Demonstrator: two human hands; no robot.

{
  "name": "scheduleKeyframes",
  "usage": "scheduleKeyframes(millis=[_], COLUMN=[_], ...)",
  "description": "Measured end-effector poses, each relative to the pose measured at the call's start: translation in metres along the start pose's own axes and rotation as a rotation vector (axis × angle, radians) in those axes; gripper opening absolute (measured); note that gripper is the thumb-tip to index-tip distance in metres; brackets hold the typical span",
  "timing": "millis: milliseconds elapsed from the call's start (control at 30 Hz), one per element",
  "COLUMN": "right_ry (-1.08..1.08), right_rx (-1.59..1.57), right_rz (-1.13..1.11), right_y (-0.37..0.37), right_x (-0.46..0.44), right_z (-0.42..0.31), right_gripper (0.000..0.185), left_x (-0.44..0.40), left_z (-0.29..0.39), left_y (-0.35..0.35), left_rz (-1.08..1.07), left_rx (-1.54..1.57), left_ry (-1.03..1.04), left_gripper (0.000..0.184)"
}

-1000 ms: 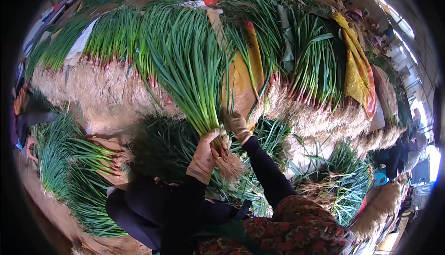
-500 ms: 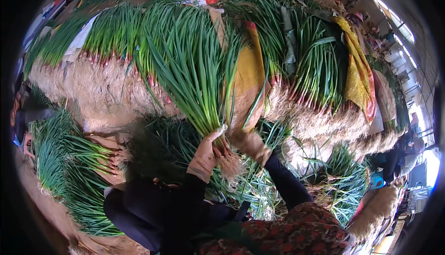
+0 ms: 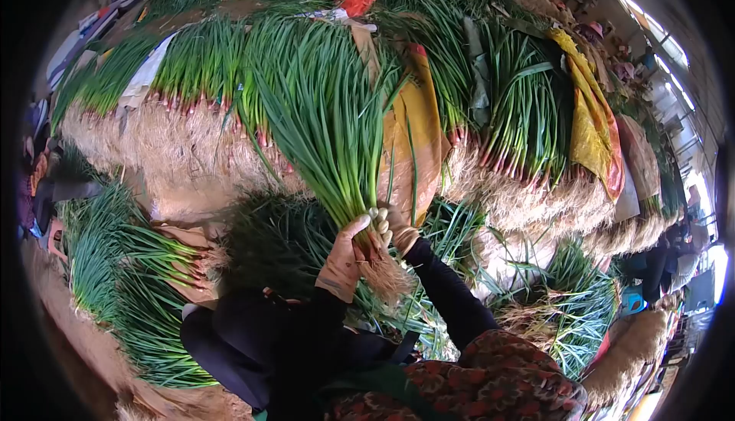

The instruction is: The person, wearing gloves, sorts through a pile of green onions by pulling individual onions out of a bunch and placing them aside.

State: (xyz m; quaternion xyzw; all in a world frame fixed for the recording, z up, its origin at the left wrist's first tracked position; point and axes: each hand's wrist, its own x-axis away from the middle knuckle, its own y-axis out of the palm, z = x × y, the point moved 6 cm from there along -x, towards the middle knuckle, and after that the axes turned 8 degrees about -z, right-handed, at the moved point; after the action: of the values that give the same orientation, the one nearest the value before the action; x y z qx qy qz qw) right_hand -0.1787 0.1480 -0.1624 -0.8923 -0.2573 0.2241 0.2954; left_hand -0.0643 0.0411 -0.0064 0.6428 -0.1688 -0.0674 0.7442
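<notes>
A bunch of long green onions [image 3: 337, 138] slants up and away from me, its leaves fanned out over the stacked pile and its pale roots hanging below my grip. Gloved, my left hand [image 3: 342, 259] is wrapped round the bunch's lower stems from the left. My right hand [image 3: 398, 230], also gloved, is at the right side of the same stems, close to my left hand's fingertips. Its fingers are partly hidden and what they hold is too small to tell.
Rows of onions with pale roots [image 3: 191, 141] stretch across the front. Yellow sheeting [image 3: 413, 130] lies behind the bunch, with more yellow cloth [image 3: 586, 107] at the right. Onions lie at the lower left [image 3: 145, 306] and loose leaves at the lower right [image 3: 578, 314]. People sit at the far right.
My right hand swung down to the right, blurred, half a second ago, and is now back beside the stems. My left hand has kept its hold on the bunch.
</notes>
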Motion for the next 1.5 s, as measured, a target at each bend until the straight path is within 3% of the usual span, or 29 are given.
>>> scheduleKeyframes(millis=[33,100,133,200,233,267,300,333,367,433,467,533,567,633,700,767,833,867,967,1100,1167,1200,1267,1300,1333,1400,1433,1467,1500], right_ry=[0.231,0.255,0.185,0.301,0.317,0.397,0.487,0.577,0.317,0.359,0.707,0.375,0.58,0.572,0.772,0.75,0.838,0.928,0.728,0.348,0.054,0.503,0.187,0.215,0.056,-0.287,0.082,-0.301,0.162], right_rx=[-0.02,0.106,0.215,-0.253,-0.839,-1.165,-1.343,-1.518,-1.217,-1.345,-1.288,-0.988,-1.368,-1.042,-0.831,-0.588,-0.434,-0.531,-0.361,0.011,0.27,0.009,0.65,0.635,0.756,1.01,0.686,0.883,0.204], right_rz=[-0.082,-0.143,-0.29,-0.359,-0.184,-0.293,-0.239,-0.165,-0.283,-0.093,-0.163,-0.226,-0.381,-0.32,-0.245,-0.403,-0.464,-0.506,-0.612,-0.712,-0.763,-0.827,-0.9,-0.686,-0.719,-0.709,-0.693,-0.607,-0.754], right_y=[-0.006,-0.02,-0.021,-0.017,-0.04,-0.037,-0.048,-0.059,-0.056,-0.053,-0.052,-0.057,-0.042,-0.05,-0.036,-0.026,-0.017,-0.01,0.01,0.028,0.025,0.016,-0.017,-0.037,-0.045,-0.064,-0.068,-0.056,-0.03], right_x=[0.02,0.04,0.053,0.068,0.06,0.065,0.059,0.051,0.049,0.044,0.069,0.071,0.082,0.087,0.127,0.132,0.124,0.117,0.086,0.063,0.09,0.105,0.095,0.096,0.093,0.094,0.085,0.071,0.06], right_z=[-0.024,-0.046,-0.041,-0.007,-0.038,-0.056,-0.119,-0.185,-0.207,-0.242,-0.235,-0.233,-0.216,-0.207,-0.122,-0.086,-0.082,-0.085,-0.094,-0.094,-0.02,-0.005,-0.039,-0.028,-0.022,-0.013,0.019,-0.007,-0.013], right_gripper=[0.015,0.034,0.04,0.036,0.035,0.041,0.048,0.055,0.062,0.061,0.037,0.018,0.017,0.018,0.025,0.03,0.034,0.029,0.027,0.027,0.028,0.033,0.035,0.03,0.028,0.028,0.031,0.027,0.032], left_x=[0.002,-0.003,-0.002,-0.007,-0.007,-0.012,-0.016,-0.008,-0.01,-0.008,0.001,0.03,0.043,0.095,0.153,0.224,0.292,0.325,0.399,0.458,0.449,0.444,0.437,0.439,0.44,0.431,0.43,0.441,0.448], left_z=[-0.001,-0.004,-0.002,-0.007,-0.005,-0.004,-0.003,0.008,0.017,0.037,0.052,0.093,0.12,0.175,0.236,0.296,0.341,0.358,0.374,0.361,0.334,0.31,0.267,0.255,0.247,0.251,0.248,0.253,0.248], left_y=[0.001,0.008,0.015,-0.009,0.003,-0.005,-0.014,0.003,0.01,0.031,0.038,0.078,0.088,0.11,0.118,0.111,0.081,0.058,-0.006,-0.169,-0.26,-0.293,-0.337,-0.349,-0.359,-0.41,-0.431,-0.428,-0.404], left_rz=[0.014,-0.183,-0.144,-0.113,-0.189,-0.181,-0.172,-0.016,-0.07,-0.17,-0.062,-0.017,-0.041,0.062,0.202,0.32,0.418,0.465,0.537,0.831,0.827,0.841,0.84,0.798,0.711,0.468,0.427,0.787,1.1], left_rx=[0.025,0.07,0.012,-0.055,-0.068,-0.164,-0.26,-0.385,-0.372,-0.341,-0.406,-0.465,-0.499,-0.468,-0.425,-0.865,-0.921,-0.944,-0.786,-0.655,-0.51,-0.499,-0.725,-0.829,-0.831,-0.242,0.046,-0.722,-1.525], left_ry=[-0.002,-0.019,-0.025,-0.099,-0.047,-0.024,-0.002,0.099,0.137,0.214,0.287,0.384,0.492,0.436,0.695,0.794,0.995,1.058,1.182,1.089,1.099,1.049,0.943,0.91,0.893,0.637,0.504,0.588,0.642], left_gripper=[0.021,0.023,0.026,0.035,0.037,0.038,0.038,0.037,0.036,0.033,0.028,0.026,0.025,0.028,0.026,0.024,0.022,0.023,0.022,0.022,0.024,0.024,0.025,0.025,0.026,0.025,0.024,0.029,0.035])
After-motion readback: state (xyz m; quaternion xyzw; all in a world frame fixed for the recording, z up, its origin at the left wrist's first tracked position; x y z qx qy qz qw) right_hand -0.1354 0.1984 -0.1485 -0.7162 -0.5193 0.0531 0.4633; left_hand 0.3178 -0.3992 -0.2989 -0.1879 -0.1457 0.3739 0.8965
